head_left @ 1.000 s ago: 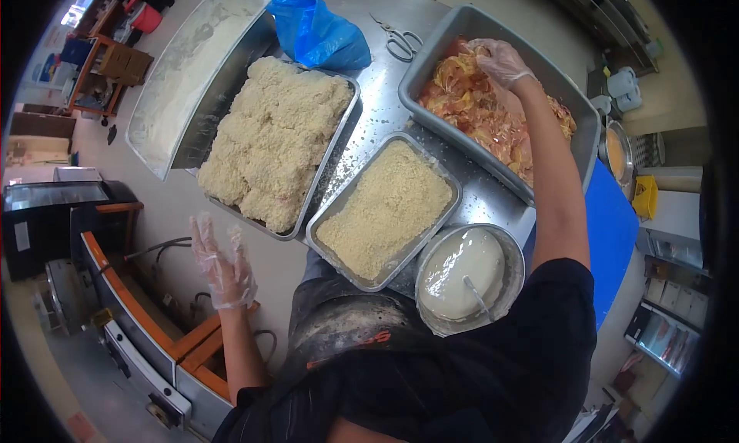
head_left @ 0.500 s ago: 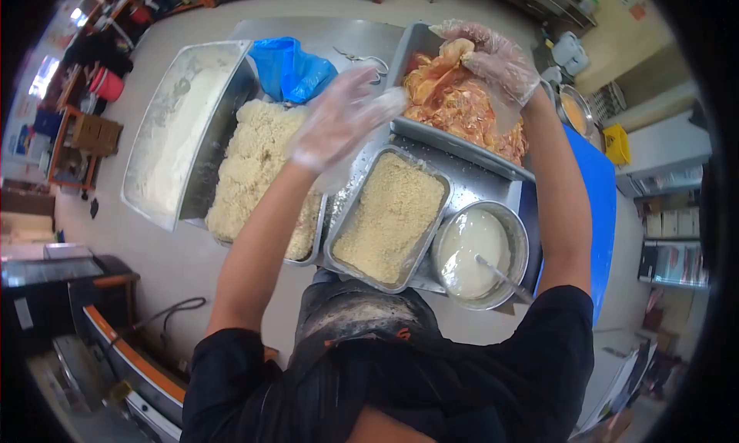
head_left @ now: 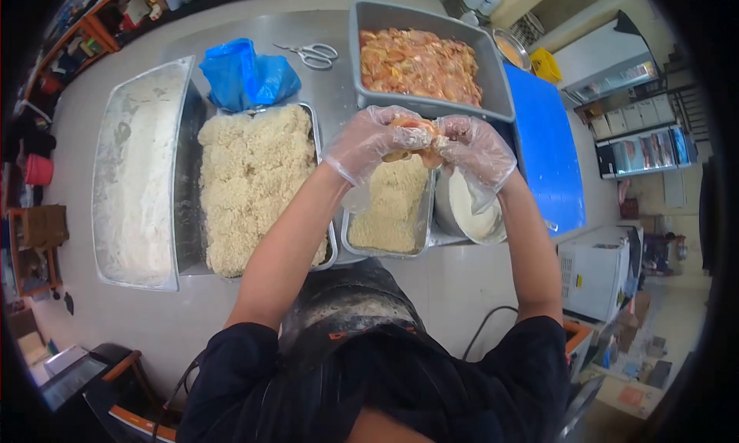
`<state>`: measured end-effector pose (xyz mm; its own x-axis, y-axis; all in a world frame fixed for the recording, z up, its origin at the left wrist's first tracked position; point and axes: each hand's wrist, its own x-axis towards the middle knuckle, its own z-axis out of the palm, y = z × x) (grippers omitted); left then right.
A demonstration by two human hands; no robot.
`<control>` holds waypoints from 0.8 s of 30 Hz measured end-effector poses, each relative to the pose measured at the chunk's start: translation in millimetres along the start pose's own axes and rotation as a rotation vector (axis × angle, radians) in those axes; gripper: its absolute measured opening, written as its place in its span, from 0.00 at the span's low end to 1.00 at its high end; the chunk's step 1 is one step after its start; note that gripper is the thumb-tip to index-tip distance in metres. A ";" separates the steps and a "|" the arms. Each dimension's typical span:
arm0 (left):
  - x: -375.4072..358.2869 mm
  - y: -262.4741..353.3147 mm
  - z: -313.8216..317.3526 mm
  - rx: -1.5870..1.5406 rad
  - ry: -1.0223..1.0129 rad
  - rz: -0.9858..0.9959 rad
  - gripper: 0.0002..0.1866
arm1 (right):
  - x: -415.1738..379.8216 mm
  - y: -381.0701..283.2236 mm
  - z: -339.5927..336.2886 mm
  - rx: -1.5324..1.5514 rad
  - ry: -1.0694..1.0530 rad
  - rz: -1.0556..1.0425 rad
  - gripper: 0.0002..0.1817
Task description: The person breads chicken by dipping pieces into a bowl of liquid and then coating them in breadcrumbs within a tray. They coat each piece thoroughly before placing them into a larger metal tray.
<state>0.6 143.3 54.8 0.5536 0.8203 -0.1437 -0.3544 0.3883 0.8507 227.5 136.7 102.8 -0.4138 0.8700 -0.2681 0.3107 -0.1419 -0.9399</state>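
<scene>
Both hands wear clear plastic gloves and meet above the breadcrumb tray [head_left: 387, 235]. My left hand [head_left: 376, 140] and my right hand [head_left: 473, 149] together grip one orange marinated meat piece [head_left: 416, 129] held in the air. Just under my right hand sits a steel bowl of white batter [head_left: 471, 212]. The grey tub of marinated meat [head_left: 419, 58] stands behind my hands. A tray piled with breaded pieces [head_left: 250, 185] lies to the left.
A long steel tray of white flour [head_left: 138, 173] lies at the far left. A blue plastic bag [head_left: 245, 75] and scissors [head_left: 312, 54] sit at the back of the steel table. A blue board [head_left: 545, 147] is on the right.
My right hand lifted a meat piece out of the grey tub and brought it down over the breadcrumb tray. My left hand came up from my side and took hold of it too.
</scene>
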 end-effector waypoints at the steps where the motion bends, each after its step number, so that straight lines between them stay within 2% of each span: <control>1: -3.1 -4.6 -2.4 -0.081 -0.064 0.013 0.21 | -2.6 13.9 4.5 0.017 0.018 -0.006 0.09; 2: -5.2 -9.8 -2.5 -0.162 -0.125 0.023 0.21 | -7.2 23.2 7.7 0.037 0.035 -0.011 0.09; 5: -14.2 -24.6 13.2 -0.217 -0.039 0.058 0.19 | -23.1 25.1 38.4 0.044 0.172 0.047 0.09; 7: -16.8 -27.6 14.9 -0.060 -0.008 0.031 0.19 | -29.0 38.4 39.3 0.056 0.274 0.025 0.12; 8: -17.6 -29.3 16.0 0.018 0.007 0.015 0.19 | -31.2 39.0 35.9 0.119 0.285 0.037 0.13; 11: -11.8 -21.6 19.5 0.157 0.035 -0.223 0.25 | -43.9 40.3 21.6 0.251 0.298 0.083 0.16; 13: -6.5 -35.6 14.2 0.162 -0.038 -0.189 0.26 | -56.2 39.7 7.1 0.250 0.269 0.110 0.18; 14: -4.9 -42.8 14.1 0.163 -0.073 -0.171 0.26 | -61.4 42.8 4.3 0.364 0.249 0.074 0.19; 16: -10.8 -48.0 29.3 0.012 -0.105 -0.096 0.26 | -73.4 49.2 -0.5 0.589 0.206 0.003 0.21; 17: -13.7 -51.1 37.8 -0.064 -0.120 -0.059 0.25 | -80.7 49.2 -4.1 0.598 0.198 0.032 0.22; 20: -13.3 -63.1 57.9 -0.412 -0.129 -0.183 0.22 | -99.9 49.7 -18.2 0.602 0.206 0.086 0.23; 23: -4.0 -88.4 69.1 -0.835 -0.162 -0.237 0.35 | -115.0 62.5 -38.6 0.527 0.261 0.113 0.23; 24: 0.1 -98.2 72.5 -0.855 -0.127 -0.235 0.34 | -119.3 67.5 -52.0 0.476 0.264 0.148 0.23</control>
<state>90.0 74.8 7.9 0.7440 0.6469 -0.1670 -0.6335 0.7625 0.1312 342.4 47.9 82.4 -0.1476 0.9046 -0.3999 -0.0964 -0.4155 -0.9045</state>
